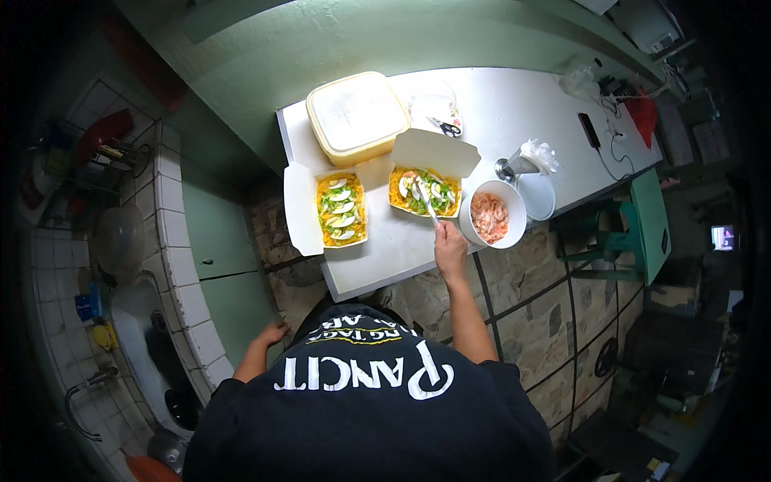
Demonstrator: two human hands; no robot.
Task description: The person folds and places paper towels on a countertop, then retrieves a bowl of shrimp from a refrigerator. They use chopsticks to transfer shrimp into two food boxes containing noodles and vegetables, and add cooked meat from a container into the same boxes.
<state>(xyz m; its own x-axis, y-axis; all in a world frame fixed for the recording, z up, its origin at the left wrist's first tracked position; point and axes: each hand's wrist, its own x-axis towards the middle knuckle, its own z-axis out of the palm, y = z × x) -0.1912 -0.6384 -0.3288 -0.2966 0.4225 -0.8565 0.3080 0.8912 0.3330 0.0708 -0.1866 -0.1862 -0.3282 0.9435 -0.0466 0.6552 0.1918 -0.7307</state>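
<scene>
My right hand (450,247) is closed around the handle of metal tongs (426,199). The tips of the tongs reach into the right takeout box (438,149), over orange-sauced noodles (399,193) with chopped greens and egg slices. Just right of that hand stands a white tub (520,201) of peeled shrimp (489,218). At the left of the table sits a second open takeout box (301,210), its noodles topped with greens and a row of egg wedges (343,208). My left hand (275,331) hangs beside my body, off the table, fingers curled with nothing seen in them.
Behind the boxes stands a large lidded container (357,112), with scissors (446,127) lying to its right. A metal cup of wrapped white items (530,161) and a round lid (536,195) are beyond the tub. A phone (589,130) lies farther right; a sink (148,345) is at left.
</scene>
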